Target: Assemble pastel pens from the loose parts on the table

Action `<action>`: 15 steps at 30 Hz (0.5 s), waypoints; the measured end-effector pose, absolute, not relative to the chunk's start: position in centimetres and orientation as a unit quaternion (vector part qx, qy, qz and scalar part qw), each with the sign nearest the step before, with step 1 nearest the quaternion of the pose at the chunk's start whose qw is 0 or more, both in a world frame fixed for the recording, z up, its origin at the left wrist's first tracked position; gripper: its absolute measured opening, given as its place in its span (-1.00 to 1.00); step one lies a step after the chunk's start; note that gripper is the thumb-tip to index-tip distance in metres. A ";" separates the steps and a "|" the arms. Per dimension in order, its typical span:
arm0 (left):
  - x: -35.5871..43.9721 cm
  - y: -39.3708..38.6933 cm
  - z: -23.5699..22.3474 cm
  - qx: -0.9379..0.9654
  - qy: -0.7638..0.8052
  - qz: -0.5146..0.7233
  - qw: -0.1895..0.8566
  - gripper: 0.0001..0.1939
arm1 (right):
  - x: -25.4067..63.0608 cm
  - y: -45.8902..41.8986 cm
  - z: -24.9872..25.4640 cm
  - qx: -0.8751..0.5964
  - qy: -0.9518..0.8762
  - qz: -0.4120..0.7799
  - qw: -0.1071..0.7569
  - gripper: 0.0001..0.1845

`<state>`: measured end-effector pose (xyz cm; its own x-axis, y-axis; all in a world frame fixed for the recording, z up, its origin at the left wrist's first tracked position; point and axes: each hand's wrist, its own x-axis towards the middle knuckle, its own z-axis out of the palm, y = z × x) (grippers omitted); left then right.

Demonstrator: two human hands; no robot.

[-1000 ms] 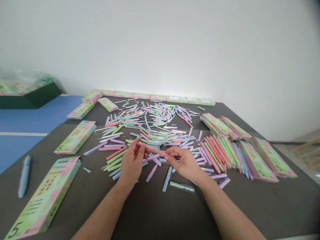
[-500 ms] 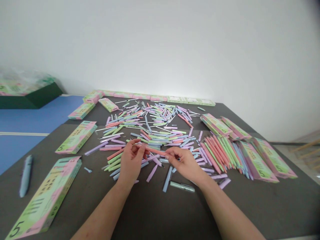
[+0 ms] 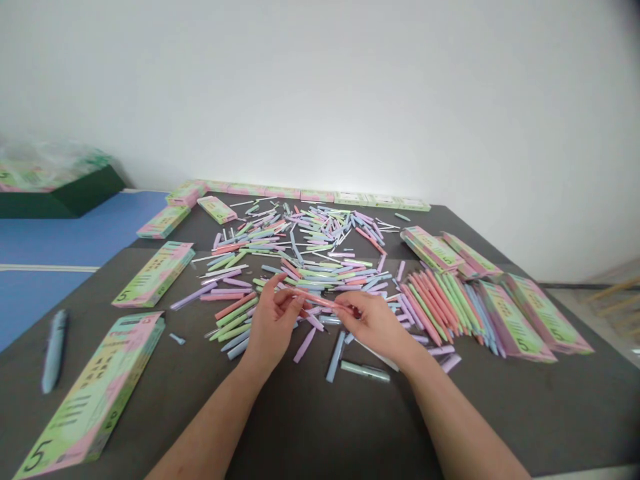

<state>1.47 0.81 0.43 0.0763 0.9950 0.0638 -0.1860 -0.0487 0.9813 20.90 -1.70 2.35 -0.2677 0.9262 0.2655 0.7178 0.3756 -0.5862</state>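
1. Pinched at each end by thumb and fingertips, a coral pen (image 3: 320, 301) is held by the left hand (image 3: 270, 321) and the right hand (image 3: 374, 325); almost no gap is left in either grip, though the left forefinger is held lifted, apart from the pinch.

2. The pen is suspended between the hands, above the near side of a dark table (image 3: 345, 433). Its long axis is laid crosswise, from left to right, with the right end tipped slightly toward the body. Neither hand is placed nearer: one end is taken by each.

3. Beyond and beneath the hands, a heap of loose pens (image 3: 327, 230) is spread. To the right, a row of pens (image 3: 431, 308) is ranged side by side, nearer to the right hand than to the left. A mint pen (image 3: 365, 371) and a blue pen (image 3: 335, 357) are seen on the near side of the heap.

4. Both tips of the coral pen are hidden by fingers, so whether it is capped cannot be told. A thin white stick (image 3: 381, 355) is partly covered by the right hand. Both forearms are cut off by the lower edge, and the fine print on the boxes (image 3: 93, 390) cannot be read.
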 end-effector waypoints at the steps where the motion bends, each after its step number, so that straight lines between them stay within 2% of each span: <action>1: 1.4 0.8 0.4 0.490 0.419 0.541 0.540 -0.49 | 21.5 -1.5 2.6 -0.547 -0.765 0.149 0.306 -0.83; 4: 1.2 1.0 0.4 0.502 0.442 0.551 0.499 -0.55 | 24.4 -0.9 3.2 -0.638 -0.701 0.045 0.317 -0.77; 8: 0.9 1.1 0.2 0.511 0.449 0.569 0.462 -0.64 | 28.5 -0.6 3.5 -0.764 -0.613 0.002 0.199 -0.69; 12: 0.9 1.1 0.1 0.513 0.449 0.576 0.452 -0.69 | 31.1 -1.1 3.2 -0.815 -0.575 -0.003 0.077 -0.61; 15: 0.9 1.1 0.3 0.515 0.449 0.577 0.447 -0.70 | 32.6 -1.7 2.9 -0.842 -0.539 -0.004 0.023 -0.54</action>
